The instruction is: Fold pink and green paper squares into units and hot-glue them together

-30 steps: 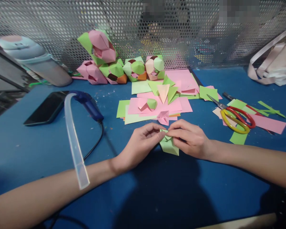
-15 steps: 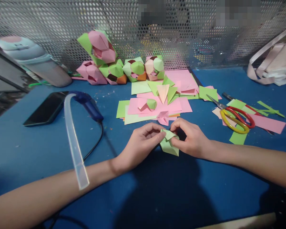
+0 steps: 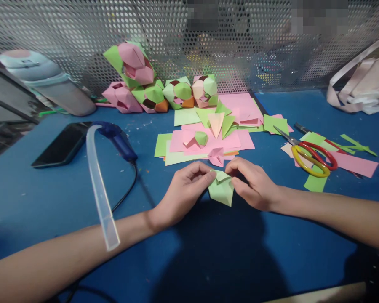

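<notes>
Between my hands is a small piece of pale green paper (image 3: 221, 191), its top edge folded over. My left hand (image 3: 189, 189) pinches its upper left corner between thumb and fingers. At the upper right edge, my right hand (image 3: 255, 185) has its thumb and forefinger closed on the paper. Just beyond the fingers lies a small folded pink paper piece (image 3: 216, 156). Behind it are stacked pink sheets (image 3: 173, 141) bearing a peach folded piece (image 3: 216, 123) and a few green ones.
At left are a glue gun (image 3: 118, 141) with a long glue stick, a black phone (image 3: 61, 145) and a bottle (image 3: 47, 82). Several folded paper balls (image 3: 180, 92) stand at the back. Scissors (image 3: 312, 158) lie among paper scraps at right, below a bag (image 3: 366, 84).
My right thumb has drawn back from the front of the green paper to its right edge. The paper has turned slightly and shows more of its face.
</notes>
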Tool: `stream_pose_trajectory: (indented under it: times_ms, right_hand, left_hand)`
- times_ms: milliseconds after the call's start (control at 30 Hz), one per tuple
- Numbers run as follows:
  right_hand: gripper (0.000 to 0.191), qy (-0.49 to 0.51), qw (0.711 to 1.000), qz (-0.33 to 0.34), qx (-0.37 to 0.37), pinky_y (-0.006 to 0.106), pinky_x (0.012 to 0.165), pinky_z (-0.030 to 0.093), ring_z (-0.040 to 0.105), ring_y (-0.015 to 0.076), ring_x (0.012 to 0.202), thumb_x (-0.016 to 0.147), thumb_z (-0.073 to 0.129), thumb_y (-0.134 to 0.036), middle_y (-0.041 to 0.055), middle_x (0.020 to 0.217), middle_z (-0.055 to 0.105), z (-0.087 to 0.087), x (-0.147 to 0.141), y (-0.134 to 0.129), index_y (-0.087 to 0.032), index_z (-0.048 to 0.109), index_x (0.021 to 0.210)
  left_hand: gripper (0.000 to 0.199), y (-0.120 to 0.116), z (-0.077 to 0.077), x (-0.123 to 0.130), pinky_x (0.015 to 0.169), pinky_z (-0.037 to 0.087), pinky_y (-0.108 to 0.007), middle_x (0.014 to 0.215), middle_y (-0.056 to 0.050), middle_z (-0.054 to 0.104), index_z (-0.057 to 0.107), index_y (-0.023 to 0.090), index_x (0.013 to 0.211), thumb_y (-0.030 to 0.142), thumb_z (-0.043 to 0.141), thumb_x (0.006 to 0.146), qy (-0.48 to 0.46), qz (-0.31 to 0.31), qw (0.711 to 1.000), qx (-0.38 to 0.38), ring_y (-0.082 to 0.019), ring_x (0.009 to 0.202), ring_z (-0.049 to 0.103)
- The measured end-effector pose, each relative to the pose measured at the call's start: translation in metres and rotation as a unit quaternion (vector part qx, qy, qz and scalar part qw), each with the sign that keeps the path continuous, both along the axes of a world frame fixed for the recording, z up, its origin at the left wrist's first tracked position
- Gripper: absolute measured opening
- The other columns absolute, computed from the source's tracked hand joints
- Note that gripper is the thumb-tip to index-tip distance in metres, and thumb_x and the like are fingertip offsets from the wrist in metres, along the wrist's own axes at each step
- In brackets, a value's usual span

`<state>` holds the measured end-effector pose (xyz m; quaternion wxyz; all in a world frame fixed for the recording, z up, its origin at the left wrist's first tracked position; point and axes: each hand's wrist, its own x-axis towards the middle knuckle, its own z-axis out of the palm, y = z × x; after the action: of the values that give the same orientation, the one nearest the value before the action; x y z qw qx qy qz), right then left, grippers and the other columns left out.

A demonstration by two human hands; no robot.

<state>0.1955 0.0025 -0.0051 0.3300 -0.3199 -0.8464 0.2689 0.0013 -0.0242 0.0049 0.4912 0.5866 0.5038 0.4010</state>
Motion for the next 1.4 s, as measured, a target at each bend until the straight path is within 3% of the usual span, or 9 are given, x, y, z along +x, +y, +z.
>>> stream_pose_trajectory:
  times_ms: [100, 200, 333, 667, 1033, 1167, 1400]
  right_hand:
    - [0.013, -0.015, 0.998, -0.023, -0.050, 0.028, 0.067, 0.038, 0.049, 0.0141, 0.071, 0.087, 0.050, -0.031, 0.0004, 0.080, 0.054, 0.0021, -0.0007, 0.0003, -0.019, 0.050, 0.091]
    - [0.010, -0.036, 0.997, -0.044, -0.047, 0.027, 0.067, 0.037, 0.048, 0.0136, 0.071, 0.083, 0.056, -0.028, -0.0010, 0.077, 0.055, 0.0023, -0.0024, 0.0001, -0.019, 0.052, 0.087]
    - [0.004, -0.031, 0.998, -0.044, -0.029, 0.026, 0.066, 0.036, 0.046, 0.0122, 0.067, 0.083, 0.054, -0.022, -0.0021, 0.072, 0.054, 0.0018, -0.0035, -0.0003, -0.019, 0.052, 0.082]
    - [0.010, -0.008, 1.000, -0.024, 0.013, 0.025, 0.064, 0.037, 0.048, 0.0117, 0.066, 0.089, 0.049, -0.021, -0.0006, 0.072, 0.056, 0.0020, -0.0032, -0.0007, -0.018, 0.055, 0.081]
    - [0.010, 0.011, 1.000, -0.025, 0.010, 0.025, 0.065, 0.038, 0.049, 0.0112, 0.066, 0.088, 0.053, -0.021, 0.0000, 0.072, 0.058, -0.0011, -0.0030, 0.0009, -0.016, 0.056, 0.080]
    - [0.007, 0.007, 1.000, -0.024, 0.005, 0.025, 0.066, 0.038, 0.049, 0.0116, 0.067, 0.087, 0.054, -0.020, -0.0002, 0.073, 0.058, -0.0009, -0.0029, 0.0008, -0.017, 0.056, 0.081]
    - [0.013, -0.010, 1.000, -0.002, -0.013, 0.024, 0.069, 0.038, 0.051, 0.0111, 0.071, 0.092, 0.051, -0.027, -0.0006, 0.077, 0.058, 0.0004, -0.0007, 0.0008, -0.017, 0.056, 0.085]
  left_hand:
    - [0.017, -0.0013, 0.0009, 0.0016, 0.071, 0.046, -0.024, 0.085, -0.004, 0.066, 0.063, 0.015, 0.081, 0.032, 0.060, 0.084, 0.024, -0.005, 0.999, 0.044, -0.016, 0.081, 0.059]
    - [0.015, -0.0022, 0.0011, 0.0032, 0.073, 0.046, -0.024, 0.086, -0.004, 0.066, 0.064, 0.015, 0.082, 0.030, 0.061, 0.084, 0.038, -0.011, 0.997, 0.073, -0.015, 0.082, 0.060]
    - [0.016, -0.0024, 0.0013, 0.0038, 0.070, 0.046, -0.022, 0.085, -0.002, 0.065, 0.065, 0.017, 0.089, 0.031, 0.062, 0.084, 0.054, -0.001, 0.997, 0.063, -0.013, 0.077, 0.059]
    - [0.017, -0.0010, 0.0030, 0.0026, 0.065, 0.047, -0.021, 0.080, -0.002, 0.066, 0.065, 0.016, 0.087, 0.032, 0.060, 0.084, 0.063, 0.004, 0.995, 0.073, -0.013, 0.072, 0.059]
    - [0.018, -0.0025, 0.0021, 0.0017, 0.073, 0.047, -0.021, 0.089, -0.003, 0.066, 0.066, 0.017, 0.094, 0.031, 0.062, 0.083, 0.047, -0.009, 0.998, 0.052, -0.013, 0.081, 0.060]
    - [0.018, -0.0017, 0.0037, 0.0008, 0.080, 0.045, -0.023, 0.094, -0.004, 0.066, 0.068, 0.017, 0.095, 0.029, 0.059, 0.086, 0.078, -0.026, 0.994, 0.073, -0.016, 0.089, 0.060]
    - [0.018, -0.0001, 0.0034, 0.0007, 0.080, 0.045, -0.022, 0.094, -0.003, 0.068, 0.070, 0.016, 0.094, 0.027, 0.058, 0.086, 0.098, -0.021, 0.991, 0.092, -0.015, 0.088, 0.061]
